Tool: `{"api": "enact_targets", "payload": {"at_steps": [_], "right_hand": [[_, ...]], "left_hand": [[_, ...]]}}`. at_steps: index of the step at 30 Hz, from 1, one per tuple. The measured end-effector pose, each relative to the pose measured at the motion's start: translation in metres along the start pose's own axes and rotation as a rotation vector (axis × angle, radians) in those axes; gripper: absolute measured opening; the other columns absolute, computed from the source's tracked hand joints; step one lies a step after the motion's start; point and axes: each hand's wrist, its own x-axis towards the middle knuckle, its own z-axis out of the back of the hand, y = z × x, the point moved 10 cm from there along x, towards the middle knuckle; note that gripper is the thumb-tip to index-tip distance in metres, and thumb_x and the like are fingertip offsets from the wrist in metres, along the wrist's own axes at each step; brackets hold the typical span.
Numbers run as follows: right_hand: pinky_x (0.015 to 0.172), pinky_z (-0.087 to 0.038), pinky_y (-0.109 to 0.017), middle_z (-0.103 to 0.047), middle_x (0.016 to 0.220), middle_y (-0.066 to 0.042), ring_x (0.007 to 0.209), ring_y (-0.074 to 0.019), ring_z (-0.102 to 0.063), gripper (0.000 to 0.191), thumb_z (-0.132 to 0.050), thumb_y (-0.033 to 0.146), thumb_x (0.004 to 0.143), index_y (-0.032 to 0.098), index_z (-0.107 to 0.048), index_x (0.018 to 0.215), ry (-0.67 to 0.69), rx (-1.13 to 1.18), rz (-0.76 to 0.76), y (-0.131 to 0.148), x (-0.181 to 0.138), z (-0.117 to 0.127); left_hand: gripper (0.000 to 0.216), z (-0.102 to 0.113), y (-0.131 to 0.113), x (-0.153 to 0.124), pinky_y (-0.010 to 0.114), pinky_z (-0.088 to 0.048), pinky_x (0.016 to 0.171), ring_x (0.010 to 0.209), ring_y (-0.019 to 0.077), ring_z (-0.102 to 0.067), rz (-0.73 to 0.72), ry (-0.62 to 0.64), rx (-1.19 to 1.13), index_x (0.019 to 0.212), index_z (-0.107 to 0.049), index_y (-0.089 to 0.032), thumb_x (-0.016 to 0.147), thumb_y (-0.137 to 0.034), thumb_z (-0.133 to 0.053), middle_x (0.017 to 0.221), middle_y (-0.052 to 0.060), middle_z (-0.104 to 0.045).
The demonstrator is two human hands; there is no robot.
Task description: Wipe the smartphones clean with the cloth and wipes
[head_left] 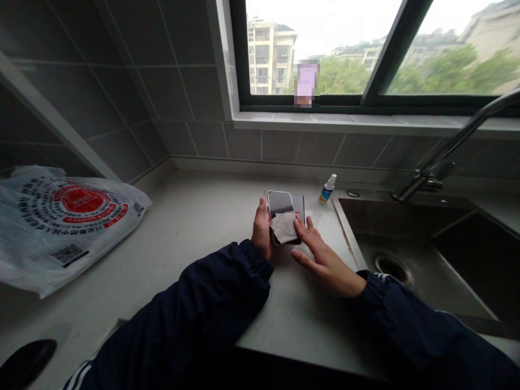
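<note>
My left hand (261,230) grips the left edge of a smartphone (280,203), which has a dark glossy screen and lies nearly flat just above the stone countertop (195,238). A grey cloth (284,227) covers the lower part of the screen. My right hand (325,262) reaches in from the right, with its fingertips on the cloth and the phone's lower right side. The part of the phone under the cloth is hidden.
A small spray bottle (327,189) stands just beyond the phone. A steel sink (410,254) with a drain and a curved faucet (455,143) lies to the right. A white printed plastic bag (60,225) lies at the left, below a tiled wall and window.
</note>
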Motion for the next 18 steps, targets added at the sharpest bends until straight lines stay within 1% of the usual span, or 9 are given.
{"api": "enact_targets", "payload": {"at_steps": [5, 8, 11, 14, 18], "right_hand": [[0.122, -0.008, -0.07, -0.008, 0.17, -0.005, 0.157, -0.0314, 0.009, 0.076, -0.04, 0.063, 0.101, 0.032, -0.01, 0.163, -0.063, -0.128, -0.062, -0.01, 0.001, 0.004], [0.122, -0.007, -0.07, -0.01, 0.17, -0.006, 0.157, -0.0318, 0.008, 0.076, -0.038, 0.064, 0.101, 0.031, -0.012, 0.164, -0.094, -0.158, -0.083, -0.012, 0.002, 0.01], [0.123, -0.006, -0.068, -0.012, 0.171, -0.008, 0.157, -0.0315, 0.007, 0.077, -0.034, 0.066, 0.1, 0.027, -0.015, 0.164, -0.132, -0.19, -0.128, -0.017, 0.003, 0.017], [0.123, -0.008, -0.067, -0.013, 0.17, -0.01, 0.158, -0.0321, 0.005, 0.077, -0.032, 0.066, 0.101, 0.023, -0.018, 0.164, -0.166, -0.24, -0.153, -0.02, 0.003, 0.023], [0.122, -0.01, -0.069, -0.014, 0.17, -0.01, 0.158, -0.0333, 0.0, 0.073, -0.033, 0.062, 0.102, 0.024, -0.021, 0.163, -0.211, -0.325, -0.123, -0.018, 0.003, 0.028]], "left_hand": [[0.064, -0.014, 0.014, -0.002, 0.046, -0.051, 0.101, 0.1, 0.0302, -0.073, 0.082, 0.079, -0.01, 0.136, -0.06, -0.012, 0.1, -0.059, -0.034, 0.11, 0.017, -0.074], [0.066, -0.022, 0.019, -0.006, 0.045, -0.048, 0.105, 0.106, 0.0311, -0.071, 0.129, 0.143, -0.012, 0.139, -0.059, -0.012, 0.1, -0.059, -0.033, 0.115, 0.017, -0.074], [0.069, -0.027, 0.028, -0.013, 0.046, -0.046, 0.107, 0.112, 0.0321, -0.069, 0.209, 0.216, -0.002, 0.142, -0.057, -0.013, 0.099, -0.061, -0.033, 0.12, 0.017, -0.072], [0.071, -0.025, 0.037, -0.018, 0.047, -0.047, 0.106, 0.114, 0.033, -0.068, 0.286, 0.265, 0.038, 0.144, -0.056, -0.015, 0.096, -0.065, -0.036, 0.125, 0.017, -0.071], [0.074, -0.019, 0.048, -0.019, 0.047, -0.047, 0.105, 0.116, 0.0339, -0.067, 0.346, 0.281, 0.088, 0.144, -0.056, -0.018, 0.093, -0.07, -0.04, 0.126, 0.016, -0.07]]}}
